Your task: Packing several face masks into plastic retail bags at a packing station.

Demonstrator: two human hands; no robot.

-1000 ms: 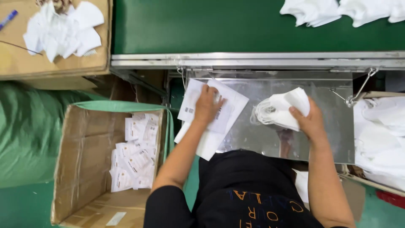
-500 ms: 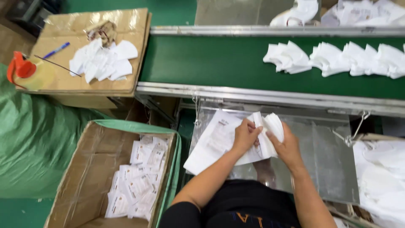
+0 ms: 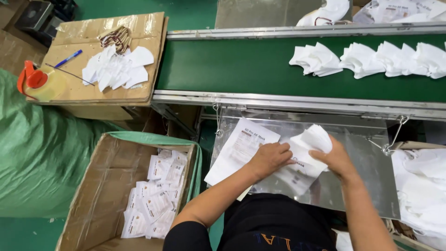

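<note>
A green conveyor belt [image 3: 241, 65] runs crosswise above a clear work shelf [image 3: 371, 186]. On the shelf, a white printed pouch [image 3: 241, 148] lies slanted toward the upper right. The left hand [image 3: 269, 159] presses it flat. Just beside, the right hand [image 3: 335, 158] grips a stack of white folded masks [image 3: 312, 142] at the pouch's right end.

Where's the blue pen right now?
In the head view, the blue pen lies upper left on the flat brown cardboard box, between the yellow jug with the orange cap and the loose pile of white masks.
</note>
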